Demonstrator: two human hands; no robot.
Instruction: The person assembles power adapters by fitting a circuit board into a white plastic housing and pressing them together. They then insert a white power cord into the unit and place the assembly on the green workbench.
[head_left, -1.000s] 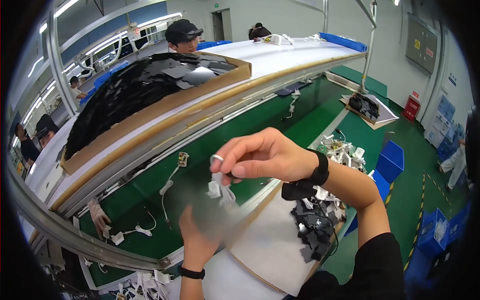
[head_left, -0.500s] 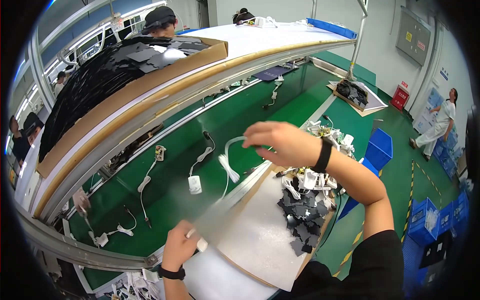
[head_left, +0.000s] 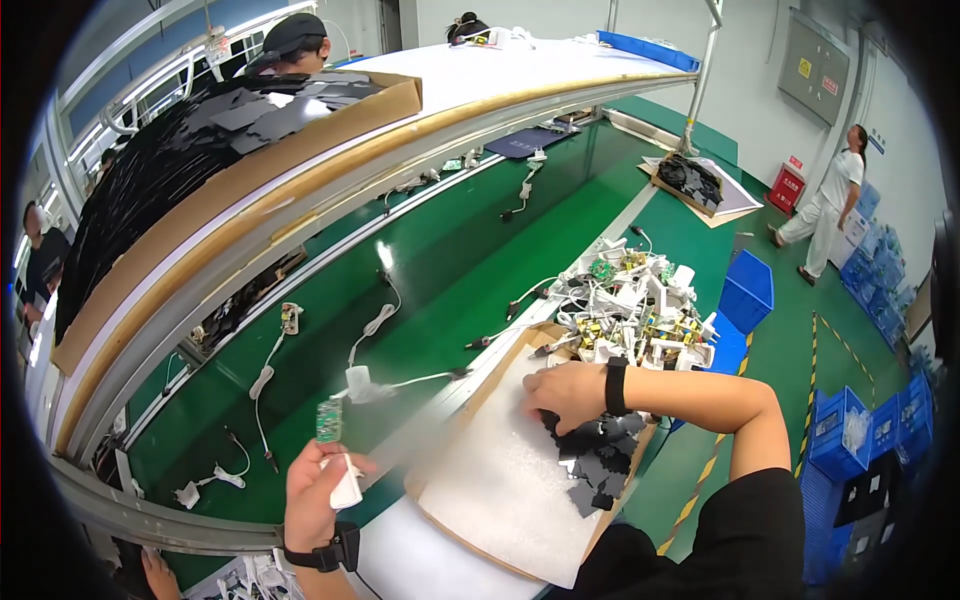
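My left hand (head_left: pixel 312 492) is closed on a white plastic charger housing (head_left: pixel 346 484). A small green circuit board (head_left: pixel 329 420) sticks up from the same fingers. My right hand (head_left: pixel 572 390) is bent down over the left edge of a pile of thin black sheets (head_left: pixel 600 452). Its fingers are curled on a black sheet, and the fingertips are partly hidden. The pile lies on a whitish board (head_left: pixel 490 480) with a brown edge.
Charger parts (head_left: pixel 640 310) are heaped beyond my right hand. Corded units, one a white charger (head_left: pixel 358 382), lie along the green belt (head_left: pixel 440 270). A raised shelf (head_left: pixel 250 215) carries a carton of black sheets. Blue bins (head_left: pixel 748 290) stand right. Another person's hand (head_left: pixel 158 572) shows lower left.
My right hand has let go of the white cable and come down onto the black sheets. My left hand has shifted left, and the circuit board now shows above its fingers.
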